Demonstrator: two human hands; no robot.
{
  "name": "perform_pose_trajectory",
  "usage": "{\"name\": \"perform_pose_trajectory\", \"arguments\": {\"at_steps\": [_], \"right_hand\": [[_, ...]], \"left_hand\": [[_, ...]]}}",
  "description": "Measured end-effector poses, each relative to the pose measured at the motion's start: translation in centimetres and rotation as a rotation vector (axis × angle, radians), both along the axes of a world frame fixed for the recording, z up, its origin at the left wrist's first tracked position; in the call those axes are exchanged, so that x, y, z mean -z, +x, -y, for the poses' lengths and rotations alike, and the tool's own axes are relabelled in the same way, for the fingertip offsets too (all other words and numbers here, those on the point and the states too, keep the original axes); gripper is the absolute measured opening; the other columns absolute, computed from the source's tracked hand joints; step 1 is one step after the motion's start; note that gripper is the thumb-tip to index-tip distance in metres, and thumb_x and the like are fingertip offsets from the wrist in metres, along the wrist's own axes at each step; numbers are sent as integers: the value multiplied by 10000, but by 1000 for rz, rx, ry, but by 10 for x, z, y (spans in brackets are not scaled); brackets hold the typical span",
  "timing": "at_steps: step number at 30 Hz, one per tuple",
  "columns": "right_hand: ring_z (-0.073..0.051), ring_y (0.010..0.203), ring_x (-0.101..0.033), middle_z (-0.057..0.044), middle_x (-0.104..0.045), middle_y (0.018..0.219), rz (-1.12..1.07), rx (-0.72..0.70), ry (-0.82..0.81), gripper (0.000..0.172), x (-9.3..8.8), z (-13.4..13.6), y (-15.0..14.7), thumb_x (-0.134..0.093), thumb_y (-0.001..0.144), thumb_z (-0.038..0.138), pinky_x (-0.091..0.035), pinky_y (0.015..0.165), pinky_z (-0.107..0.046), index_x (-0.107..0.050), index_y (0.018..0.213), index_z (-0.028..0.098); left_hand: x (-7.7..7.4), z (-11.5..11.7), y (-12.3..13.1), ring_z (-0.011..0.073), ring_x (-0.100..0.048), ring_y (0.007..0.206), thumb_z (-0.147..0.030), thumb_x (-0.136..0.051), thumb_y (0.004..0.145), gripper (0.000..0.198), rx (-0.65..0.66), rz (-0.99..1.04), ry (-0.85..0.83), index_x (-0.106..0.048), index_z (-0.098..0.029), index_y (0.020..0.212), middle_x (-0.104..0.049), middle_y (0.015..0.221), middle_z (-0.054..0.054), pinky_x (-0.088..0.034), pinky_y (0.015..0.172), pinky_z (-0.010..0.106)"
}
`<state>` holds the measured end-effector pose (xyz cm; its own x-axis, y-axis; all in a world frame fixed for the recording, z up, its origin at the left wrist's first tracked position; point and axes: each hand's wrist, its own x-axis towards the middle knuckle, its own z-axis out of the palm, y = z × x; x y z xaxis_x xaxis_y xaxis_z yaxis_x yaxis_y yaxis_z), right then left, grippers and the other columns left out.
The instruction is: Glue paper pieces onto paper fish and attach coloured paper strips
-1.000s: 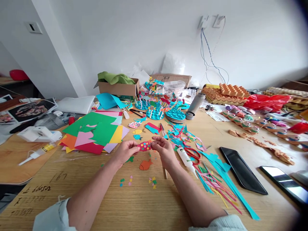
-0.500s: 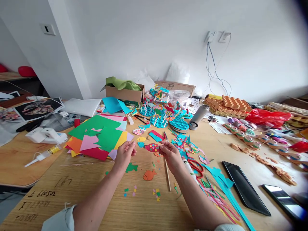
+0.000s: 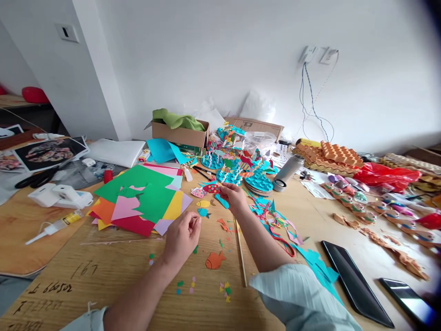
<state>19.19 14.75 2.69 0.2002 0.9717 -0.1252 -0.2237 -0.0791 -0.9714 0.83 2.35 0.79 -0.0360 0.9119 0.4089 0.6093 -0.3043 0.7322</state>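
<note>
My right hand (image 3: 233, 196) reaches toward the back and pinches a red paper fish (image 3: 211, 188) with coloured dots by its right end. The fish is held over a pink patterned paper fish (image 3: 197, 192). My left hand (image 3: 183, 235) is loosely closed above the front of the table, and I see nothing in its fingers. Between the hands lie a yellow paper fish (image 3: 203, 203) and a blue one (image 3: 204, 212). An orange paper fish (image 3: 215, 260) lies nearer me. A green piece (image 3: 195, 249) is mostly covered by my left hand.
Stacked coloured paper (image 3: 151, 197) lies at the left, near a glue bottle (image 3: 57, 226). Blue decorated discs (image 3: 258, 181) and a metal flask (image 3: 288, 171) stand behind. Red-handled scissors (image 3: 285, 246), paper scraps, a wooden stick (image 3: 240, 253) and a black tablet (image 3: 356, 282) are at the right.
My right hand has carried the red dotted fish away from me, toward the pink patterned fish. My left hand has drawn back and lower, now covering most of the green piece.
</note>
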Motion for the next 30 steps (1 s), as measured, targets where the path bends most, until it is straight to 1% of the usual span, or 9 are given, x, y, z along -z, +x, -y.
{"name": "perform_pose_trajectory", "arguments": {"at_steps": [4, 6, 8, 11, 13, 17, 19, 23, 30], "right_hand": [[-134, 544, -600, 1, -647, 621, 73, -23, -72, 249, 9, -34, -14, -807, 586, 194, -477, 530, -263, -619, 749, 176], [-139, 585, -621, -20, -667, 686, 129, -38, -122, 208, 13, -47, -22, -788, 670, 191, -494, 557, -266, -635, 806, 154], [-163, 740, -661, -58, -692, 884, 195, -61, -172, 223, 17, -56, -30, -728, 807, 257, -546, 665, -305, -648, 972, 131], [-211, 1013, -637, -91, -618, 1203, 303, -97, -232, 341, 23, -64, -41, -599, 937, 348, -556, 852, -417, -581, 1220, 158], [-225, 1066, -619, -94, -589, 1261, 383, -107, -254, 369, 26, -68, -45, -588, 943, 361, -545, 887, -444, -561, 1259, 172], [-220, 1052, -624, -92, -594, 1251, 574, -99, -259, 368, 28, -71, -44, -588, 943, 365, -549, 878, -439, -563, 1253, 169], [-236, 1062, -624, -106, -617, 1224, 676, -85, -232, 332, 27, -71, -41, -626, 916, 308, -535, 893, -431, -594, 1209, 155], [-301, 1085, -633, -142, -705, 1077, 850, -60, -146, 257, 24, -64, -35, -669, 769, 69, -479, 908, -375, -677, 1014, 146], [-278, 1076, -644, -149, -710, 1093, 1037, -72, -26, 279, 9, -47, -39, -549, 789, 48, -463, 897, -346, -665, 1023, 145]], "left_hand": [[4, 1, 1, 200, -595, 649, -307, -505, 905, 158, 15, -123, 64, -642, -228, 899, -642, 680, 40, -404, 663, 309], [4, 1, 1, 210, -611, 673, -280, -512, 900, 146, 20, -141, 85, -646, -226, 914, -656, 698, 48, -405, 674, 315], [4, 1, 1, 216, -623, 694, -265, -510, 901, 146, 23, -159, 98, -649, -226, 917, -671, 723, 57, -408, 679, 318], [3, 1, 2, 219, -626, 699, -260, -502, 905, 156, 26, -185, 104, -653, -222, 907, -673, 727, 61, -407, 669, 318], [3, 2, 2, 221, -626, 697, -261, -499, 908, 162, 32, -195, 105, -655, -218, 897, -667, 713, 62, -406, 664, 318], [3, 2, 2, 222, -637, 705, -259, -485, 919, 174, 21, -236, 107, -654, -217, 921, -680, 727, 65, -407, 666, 322], [3, 1, 2, 222, -646, 712, -255, -471, 927, 185, 14, -266, 114, -650, -212, 943, -696, 750, 70, -411, 672, 327], [4, 0, 1, 214, -658, 704, -244, -471, 929, 179, 3, -302, 143, -644, -204, 946, -711, 766, 68, -418, 666, 324], [6, -4, -4, 183, -649, 630, -196, -499, 900, 138, -69, -265, 290, -626, -189, 952, -682, 678, 22, -445, 625, 291]]}}
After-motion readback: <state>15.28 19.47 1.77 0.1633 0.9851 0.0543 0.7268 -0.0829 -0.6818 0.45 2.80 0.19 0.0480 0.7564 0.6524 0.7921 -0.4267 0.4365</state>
